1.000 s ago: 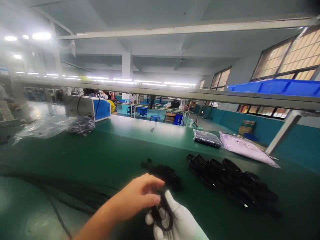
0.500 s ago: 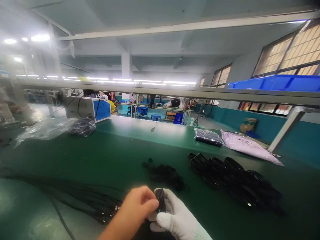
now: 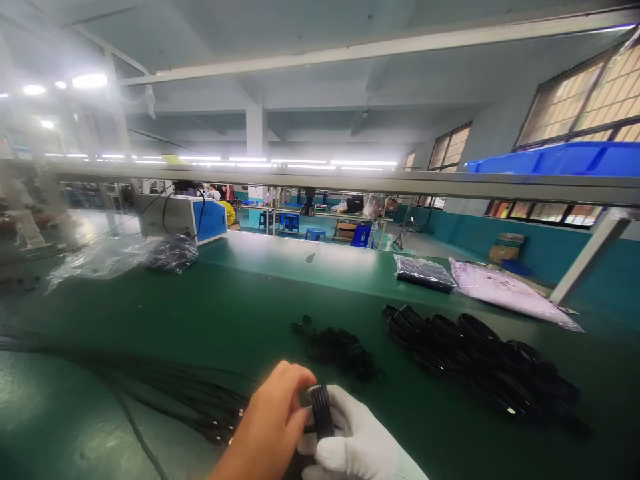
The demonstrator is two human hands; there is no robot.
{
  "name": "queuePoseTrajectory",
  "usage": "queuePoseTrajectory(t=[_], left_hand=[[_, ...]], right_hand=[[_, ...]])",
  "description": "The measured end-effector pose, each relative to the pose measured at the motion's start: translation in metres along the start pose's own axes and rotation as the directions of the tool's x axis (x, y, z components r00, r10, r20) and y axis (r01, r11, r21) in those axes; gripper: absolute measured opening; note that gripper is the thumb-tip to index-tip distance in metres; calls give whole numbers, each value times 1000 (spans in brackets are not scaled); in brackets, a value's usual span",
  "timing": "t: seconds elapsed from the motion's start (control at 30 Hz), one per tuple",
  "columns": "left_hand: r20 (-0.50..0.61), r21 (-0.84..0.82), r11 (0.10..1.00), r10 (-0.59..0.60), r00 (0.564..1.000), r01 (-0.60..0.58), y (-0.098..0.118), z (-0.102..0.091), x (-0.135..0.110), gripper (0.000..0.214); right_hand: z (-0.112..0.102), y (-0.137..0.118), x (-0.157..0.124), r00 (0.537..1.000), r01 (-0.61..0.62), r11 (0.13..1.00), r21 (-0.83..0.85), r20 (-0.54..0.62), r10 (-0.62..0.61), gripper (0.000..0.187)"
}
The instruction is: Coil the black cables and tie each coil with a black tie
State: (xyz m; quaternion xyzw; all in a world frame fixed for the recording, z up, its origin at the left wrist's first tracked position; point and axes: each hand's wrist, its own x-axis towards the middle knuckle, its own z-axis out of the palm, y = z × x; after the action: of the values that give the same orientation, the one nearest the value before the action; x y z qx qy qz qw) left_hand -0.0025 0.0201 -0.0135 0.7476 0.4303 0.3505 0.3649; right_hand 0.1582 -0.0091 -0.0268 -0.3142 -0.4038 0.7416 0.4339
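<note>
A coiled black cable (image 3: 323, 412) is held between my hands near the bottom of the view, its turns lying side by side. My right hand (image 3: 357, 433), in a white glove, wraps round the coil from the right with the thumb across its lower part. My bare left hand (image 3: 277, 417) grips the coil's left edge with thumb and bent fingers; its fingertips are partly hidden. Loose black cables (image 3: 165, 393) with small metal plugs lie to the left. Just beyond my hands is a pile of small black pieces (image 3: 343, 350), too dark to make out.
Several coiled black cables (image 3: 480, 360) lie heaped on the green table (image 3: 215, 307) at right. Behind them are a bagged black item (image 3: 425, 273) and a pink bag (image 3: 510, 293). A blue-and-grey machine (image 3: 183, 217) and clear plastic (image 3: 100, 260) are at back left. A shelf rail (image 3: 345, 180) crosses above.
My hands have tilted slightly and the coil shows more of its side-by-side turns. My left fingers have shifted a little up along it. The whole view has shifted slightly.
</note>
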Motion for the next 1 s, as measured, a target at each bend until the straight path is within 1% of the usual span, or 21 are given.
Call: queuePoseTrajectory(t=[0.03, 0.1, 0.17, 0.23, 0.27, 0.37, 0.4, 0.43, 0.5, 0.57, 0.6, 0.67, 0.7, 0.77, 0.8, 0.83, 0.9, 0.97, 1.0], left_hand=[[-16, 84, 993, 79, 997, -78, -2, 2, -1, 33], [-12, 186, 965, 188, 982, -183, -6, 6, -2, 41], [-44, 215, 952, 231, 972, -216, -12, 10, -1, 38], [-86, 173, 963, 222, 971, -205, -15, 11, 1, 35], [-97, 141, 971, 206, 974, -191, -15, 11, 2, 34], [-124, 92, 985, 156, 980, -145, -11, 12, 3, 32], [-133, 94, 986, 147, 980, -135, -9, 12, 4, 32], [-140, 101, 987, 137, 981, -124, -8, 12, 5, 32], [-135, 91, 993, 94, 986, -82, -5, 10, 8, 29], [-94, 6, 1000, 10, 996, -9, -2, 2, 11, 23], [-67, -60, 998, -33, 997, 29, -1, -4, 12, 20], [14, -191, 978, -81, 997, 83, 1, -18, 14, 21], [63, -238, 966, -84, 994, 97, 2, -24, 14, 22], [159, -286, 951, -76, 984, 119, 4, -31, 13, 25], [175, -280, 953, -72, 982, 120, 4, -32, 12, 27], [153, -244, 964, -64, 986, 100, 5, -30, 11, 29], [33, -88, 996, -7, 999, 10, 5, -21, 8, 29], [-68, 139, 984, 122, 990, -112, 3, -9, 5, 28], [-83, 248, 955, 188, 979, -163, 2, -4, 4, 27]], right_hand=[[-1, 0, 0, 1000, 1, 998, -64, -14, -2, 46], [-5, 2, 2, 999, 13, 985, -172, -37, -20, 53], [-8, 5, 5, 1000, 14, 988, -156, -11, -16, 60], [-10, 8, 6, 999, -11, 997, -81, 36, 14, 63], [-9, 9, 7, 999, -24, 997, -68, 42, 27, 62], [-3, 7, 6, 1000, -9, 996, -91, 5, 10, 62], [0, 6, 5, 1000, -5, 998, -70, 3, 5, 62], [2, 5, 4, 1000, -3, 1000, -22, 20, 3, 61], [4, 3, 1, 994, -36, 992, 121, 111, 23, 55], [1, 2, -2, 974, -109, 968, 224, 218, 59, 48], [-2, 3, -3, 966, -141, 954, 265, 249, 74, 46], [-9, 5, -3, 959, -188, 917, 351, 267, 95, 48], [-12, 6, -3, 959, -200, 897, 393, 265, 98, 49], [-16, 9, -1, 958, -216, 874, 435, 267, 104, 51], [-16, 10, 0, 957, -215, 877, 429, 271, 103, 50], [-14, 11, 1, 960, -200, 890, 411, 262, 95, 46], [-9, 10, 1, 971, -134, 926, 354, 236, 50, 38], [0, 8, 0, 978, -38, 954, 299, 209, -26, 35], [5, 6, -1, 978, 3, 961, 277, 201, -60, 34]])
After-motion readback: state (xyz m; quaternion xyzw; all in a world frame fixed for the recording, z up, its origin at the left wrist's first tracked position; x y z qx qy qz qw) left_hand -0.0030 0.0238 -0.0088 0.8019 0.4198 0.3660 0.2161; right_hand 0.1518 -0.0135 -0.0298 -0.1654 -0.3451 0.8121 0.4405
